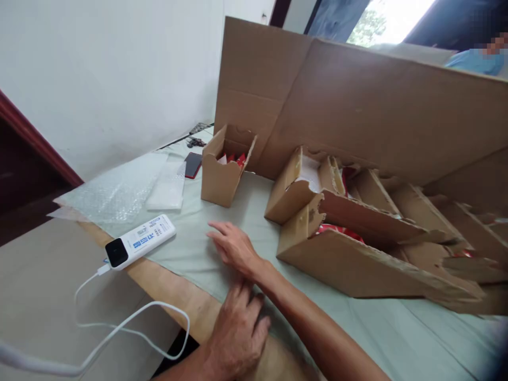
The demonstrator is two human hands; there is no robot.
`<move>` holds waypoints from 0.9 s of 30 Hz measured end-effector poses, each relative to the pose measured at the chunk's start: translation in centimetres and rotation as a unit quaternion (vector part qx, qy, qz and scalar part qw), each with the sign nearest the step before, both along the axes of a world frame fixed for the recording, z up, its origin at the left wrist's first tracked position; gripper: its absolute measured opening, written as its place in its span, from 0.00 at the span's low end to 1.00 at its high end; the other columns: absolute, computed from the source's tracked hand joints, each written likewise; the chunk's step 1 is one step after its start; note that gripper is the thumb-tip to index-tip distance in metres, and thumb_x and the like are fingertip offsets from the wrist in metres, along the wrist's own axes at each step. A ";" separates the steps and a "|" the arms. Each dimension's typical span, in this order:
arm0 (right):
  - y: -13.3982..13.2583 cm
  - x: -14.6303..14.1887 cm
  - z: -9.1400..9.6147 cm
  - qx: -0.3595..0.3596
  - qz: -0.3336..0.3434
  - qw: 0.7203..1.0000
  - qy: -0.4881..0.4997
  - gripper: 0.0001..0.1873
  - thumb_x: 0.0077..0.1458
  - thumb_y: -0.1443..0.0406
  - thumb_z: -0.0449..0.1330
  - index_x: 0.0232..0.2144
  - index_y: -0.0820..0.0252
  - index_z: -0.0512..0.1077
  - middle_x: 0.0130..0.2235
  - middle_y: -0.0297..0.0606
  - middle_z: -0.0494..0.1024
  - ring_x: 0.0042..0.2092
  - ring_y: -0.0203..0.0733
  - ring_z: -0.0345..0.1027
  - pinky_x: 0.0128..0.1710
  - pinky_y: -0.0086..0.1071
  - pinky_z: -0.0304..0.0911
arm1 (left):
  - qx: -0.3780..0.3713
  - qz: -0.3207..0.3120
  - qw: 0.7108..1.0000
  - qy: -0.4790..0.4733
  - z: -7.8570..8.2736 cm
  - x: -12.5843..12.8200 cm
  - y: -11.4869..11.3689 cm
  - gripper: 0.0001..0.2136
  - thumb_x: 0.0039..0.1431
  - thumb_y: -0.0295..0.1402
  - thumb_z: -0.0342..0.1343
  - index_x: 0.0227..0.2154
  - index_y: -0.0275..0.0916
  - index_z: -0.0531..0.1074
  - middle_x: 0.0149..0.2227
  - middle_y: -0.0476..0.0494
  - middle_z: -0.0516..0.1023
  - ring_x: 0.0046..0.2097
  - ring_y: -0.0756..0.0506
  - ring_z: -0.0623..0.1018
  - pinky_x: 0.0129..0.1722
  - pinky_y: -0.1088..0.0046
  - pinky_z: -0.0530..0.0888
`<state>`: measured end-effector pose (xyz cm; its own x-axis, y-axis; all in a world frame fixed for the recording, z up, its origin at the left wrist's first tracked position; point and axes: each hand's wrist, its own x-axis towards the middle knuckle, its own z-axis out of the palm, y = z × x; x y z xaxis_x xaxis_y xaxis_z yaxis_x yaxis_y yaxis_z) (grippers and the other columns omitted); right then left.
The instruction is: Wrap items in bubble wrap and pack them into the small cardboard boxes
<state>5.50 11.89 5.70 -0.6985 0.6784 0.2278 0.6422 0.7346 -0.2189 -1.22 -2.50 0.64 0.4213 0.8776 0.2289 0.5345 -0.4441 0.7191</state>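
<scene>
My right hand (234, 248) reaches in from the lower right, just above the pale green cloth (190, 243). Its fingers are stretched out to the left, and nothing shows in them. My left hand (240, 323) is nearer to me at the table edge, fingers extended and somewhat apart. Its fingertips meet or pass under my right wrist; I cannot tell which. A white power bank (146, 238) with blue print and a dark end panel lies left of both hands. Beyond my right hand stands a small cardboard bin (218, 182) with red packets (241, 160) inside.
Several open cardboard bins (337, 264) stand at right, some holding red items. A tall cardboard panel (357, 100) rises behind. Bubble wrap (119, 185) and a dark phone-like slab (193, 165) lie at left. A white cable (151, 305) hangs off the table edge. A person in blue (476, 62) is behind.
</scene>
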 end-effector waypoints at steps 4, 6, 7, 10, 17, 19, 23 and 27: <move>6.7 -7.5 0.9 -0.027 0.056 0.994 -0.092 0.21 0.60 0.77 0.57 0.52 0.56 0.77 0.72 0.44 0.59 0.71 0.55 0.54 0.61 0.53 0.64 | -0.005 -0.001 1.000 -0.029 -0.1 0.0 0.3 0.25 0.56 0.24 0.56 0.59 0.33 0.70 0.67 0.28 0.65 0.71 0.29 0.60 0.68 0.43 0.64; 8.8 -10.1 0.9 -0.056 0.073 0.990 -0.109 0.20 0.59 0.77 0.59 0.49 0.56 0.77 0.72 0.44 0.60 0.72 0.56 0.52 0.62 0.55 0.62 | -0.005 -0.001 0.999 -0.040 -0.2 0.0 0.5 0.30 0.54 0.22 0.55 0.62 0.33 0.68 0.66 0.28 0.66 0.70 0.29 0.62 0.67 0.43 0.66; 9.3 -10.9 0.9 -0.068 0.074 0.989 -0.107 0.21 0.58 0.77 0.58 0.50 0.57 0.77 0.71 0.45 0.61 0.72 0.56 0.53 0.62 0.55 0.62 | -0.005 -0.002 0.999 -0.044 -0.3 0.0 0.5 0.31 0.53 0.21 0.55 0.63 0.34 0.67 0.66 0.29 0.66 0.70 0.29 0.62 0.67 0.43 0.66; 8.3 -11.2 0.8 -0.072 0.042 0.995 -0.063 0.26 0.61 0.78 0.55 0.59 0.59 0.70 0.69 0.49 0.65 0.70 0.51 0.57 0.63 0.50 0.63 | -0.001 -0.003 0.998 -0.059 -0.9 0.0 0.6 0.31 0.53 0.21 0.54 0.62 0.34 0.68 0.65 0.29 0.67 0.69 0.29 0.63 0.66 0.42 0.67; -4.7 1.3 3.3 -0.252 -0.088 0.864 0.428 0.20 0.61 0.62 0.63 0.55 0.51 0.76 0.56 0.40 0.79 0.48 0.42 0.75 0.44 0.35 0.73 | 0.014 0.080 0.990 -0.119 -2.6 -0.1 0.3 0.24 0.60 0.25 0.51 0.61 0.34 0.67 0.63 0.27 0.70 0.66 0.32 0.69 0.63 0.44 0.71; -9.2 6.7 3.9 -0.306 -0.187 0.772 0.526 0.18 0.57 0.58 0.67 0.50 0.52 0.79 0.45 0.37 0.82 0.36 0.37 0.74 0.40 0.35 0.72 | 0.041 0.107 0.986 -0.120 -2.9 -0.4 0.3 0.23 0.63 0.28 0.51 0.60 0.36 0.67 0.62 0.29 0.72 0.64 0.33 0.71 0.61 0.46 0.73; -17.6 16.6 2.9 -0.300 -0.384 0.647 0.586 0.21 0.52 0.52 0.71 0.44 0.57 0.81 0.38 0.40 0.83 0.32 0.38 0.73 0.35 0.35 0.70 | 0.058 0.108 0.988 -0.096 -3.2 -0.9 0.5 0.15 0.62 0.31 0.52 0.50 0.39 0.75 0.47 0.34 0.80 0.52 0.34 0.80 0.51 0.51 0.80; -24.2 22.8 0.2 -0.261 -0.499 0.680 0.469 0.24 0.54 0.49 0.67 0.45 0.59 0.79 0.43 0.47 0.83 0.37 0.45 0.76 0.37 0.39 0.70 | 0.027 0.086 0.993 -0.079 -2.4 -1.6 0.2 0.24 0.56 0.26 0.50 0.57 0.39 0.71 0.57 0.34 0.77 0.60 0.35 0.76 0.52 0.55 0.79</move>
